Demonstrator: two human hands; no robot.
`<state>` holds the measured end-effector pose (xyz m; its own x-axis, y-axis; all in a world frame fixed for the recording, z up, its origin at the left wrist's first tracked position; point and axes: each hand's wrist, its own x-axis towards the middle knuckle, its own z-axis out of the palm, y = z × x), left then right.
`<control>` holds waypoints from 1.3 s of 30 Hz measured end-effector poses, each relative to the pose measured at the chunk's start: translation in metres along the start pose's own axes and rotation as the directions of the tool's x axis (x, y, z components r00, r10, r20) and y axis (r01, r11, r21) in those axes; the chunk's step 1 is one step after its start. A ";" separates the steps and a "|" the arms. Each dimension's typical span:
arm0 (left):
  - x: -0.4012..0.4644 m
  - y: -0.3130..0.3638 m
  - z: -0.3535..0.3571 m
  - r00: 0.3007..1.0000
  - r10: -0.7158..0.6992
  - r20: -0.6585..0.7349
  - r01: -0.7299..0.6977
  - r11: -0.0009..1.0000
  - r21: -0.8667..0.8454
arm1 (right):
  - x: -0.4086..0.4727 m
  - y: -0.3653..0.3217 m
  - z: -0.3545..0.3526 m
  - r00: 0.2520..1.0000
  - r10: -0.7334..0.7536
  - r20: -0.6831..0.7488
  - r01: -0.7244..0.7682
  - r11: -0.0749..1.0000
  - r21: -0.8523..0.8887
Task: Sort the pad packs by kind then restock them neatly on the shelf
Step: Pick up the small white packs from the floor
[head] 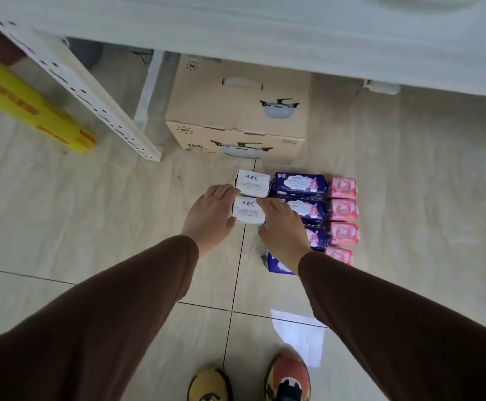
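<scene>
Pad packs lie on the tiled floor in three columns. Two white ABC packs form the left column: the far one [252,182] and the near one [248,210]. My left hand [211,217] grips the near white pack from its left side, fingers on its far edge and thumb at its near corner. My right hand [283,228] holds the same pack from the right. Several dark blue packs [301,184] fill the middle column, partly hidden under my right hand. Several pink packs [343,187] make the right column.
A cardboard cookware box [237,111] stands just behind the packs, under a white shelf [264,30]. A white perforated shelf upright [91,94] and a yellow box [33,108] lie to the left. My shoes [288,377] are at the bottom.
</scene>
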<state>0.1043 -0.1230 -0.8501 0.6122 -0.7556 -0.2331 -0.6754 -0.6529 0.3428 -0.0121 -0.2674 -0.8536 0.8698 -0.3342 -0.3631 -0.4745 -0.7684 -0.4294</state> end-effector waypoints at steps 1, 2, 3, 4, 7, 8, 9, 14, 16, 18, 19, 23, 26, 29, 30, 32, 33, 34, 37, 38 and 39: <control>0.008 -0.004 0.008 1.000 -0.006 0.004 0.006 1.000 -0.002 | 0.008 0.004 0.008 1.000 -0.013 0.006 0.013 0.999 -0.033; 0.016 -0.008 0.015 1.000 -0.012 0.009 0.012 1.000 -0.003 | 0.015 0.007 0.016 1.000 -0.023 0.015 0.024 0.998 -0.066; 0.024 -0.012 0.022 1.000 -0.016 0.012 0.016 1.000 -0.001 | 0.021 0.010 0.023 0.999 -0.031 0.024 0.034 0.995 -0.097; 0.032 -0.015 0.028 1.000 -0.016 0.017 0.016 1.000 0.003 | 0.027 0.013 0.029 0.999 -0.039 0.032 0.043 0.991 -0.129; 0.057 -0.022 0.041 0.999 0.014 0.038 -0.014 1.000 0.020 | 0.038 0.018 0.045 0.998 -0.062 0.030 0.067 0.969 -0.239; 0.065 -0.023 0.045 0.998 0.034 0.047 -0.035 0.999 0.034 | 0.041 0.020 0.049 0.997 -0.066 0.026 0.070 0.959 -0.275; 0.073 -0.024 0.049 0.997 0.054 0.054 -0.057 0.997 0.053 | 0.043 0.021 0.053 0.997 -0.069 0.028 0.074 0.948 -0.308; 0.104 -0.027 0.063 0.981 0.124 0.147 -0.145 0.979 0.141 | 0.047 0.027 0.070 0.993 -0.121 -0.005 0.111 0.923 -0.368; 0.111 -0.029 0.066 0.967 0.128 0.219 -0.168 0.971 0.173 | 0.046 0.027 0.077 0.985 -0.170 -0.017 0.152 0.918 -0.367; 0.114 -0.033 0.066 0.960 0.129 0.248 -0.182 0.962 0.204 | 0.045 0.027 0.084 0.979 -0.203 -0.012 0.185 0.912 -0.367; 0.113 -0.035 0.067 0.961 0.132 0.243 -0.186 0.958 0.217 | 0.044 0.026 0.086 0.977 -0.212 -0.004 0.196 0.909 -0.369; 0.104 -0.045 0.072 0.970 0.142 0.196 -0.196 0.937 0.289 | 0.039 0.022 0.098 0.972 -0.233 0.032 0.226 0.892 -0.391; 0.094 -0.050 0.077 0.984 0.086 0.159 -0.135 0.934 0.330 | 0.033 0.016 0.107 0.978 -0.208 0.028 0.201 0.893 -0.402; 0.080 -0.053 0.084 0.989 -0.008 0.148 -0.046 0.933 0.356 | 0.027 0.009 0.112 0.984 -0.177 0.018 0.171 0.912 -0.372; 0.075 -0.054 0.085 0.990 -0.039 0.138 -0.013 0.934 0.357 | 0.025 0.007 0.113 0.985 -0.169 0.030 0.169 0.920 -0.354; 0.061 -0.060 0.082 0.990 -0.087 0.111 0.046 0.942 0.333 | 0.017 0.003 0.111 0.986 -0.151 0.068 0.165 0.940 -0.300; 0.054 -0.064 0.077 0.990 -0.107 0.096 0.072 0.947 0.314 | 0.012 0.001 0.108 0.987 -0.143 0.075 0.158 0.952 -0.261; 0.047 -0.069 0.069 0.989 -0.125 0.083 0.097 0.953 0.287 | 0.006 -0.001 0.103 0.989 -0.129 0.069 0.141 0.966 -0.215; 0.021 -0.076 0.035 0.978 -0.189 0.087 0.175 0.974 0.147 | -0.017 -0.007 0.076 0.999 -0.039 0.027 0.040 0.999 -0.030; 0.013 -0.075 0.020 0.973 -0.209 0.097 0.200 0.975 0.093 | -0.026 -0.010 0.064 1.000 -0.001 0.025 -0.001 0.998 0.061; 0.004 -0.072 0.005 0.966 -0.235 0.108 0.232 0.972 0.038 | -0.034 -0.014 0.050 0.999 0.033 0.029 -0.037 0.986 0.160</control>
<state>0.1538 -0.0791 -0.8800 0.7059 -0.5821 -0.4036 -0.5297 -0.8121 0.2449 -0.0418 -0.2176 -0.8764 0.8492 -0.3433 -0.4012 -0.5223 -0.6578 -0.5426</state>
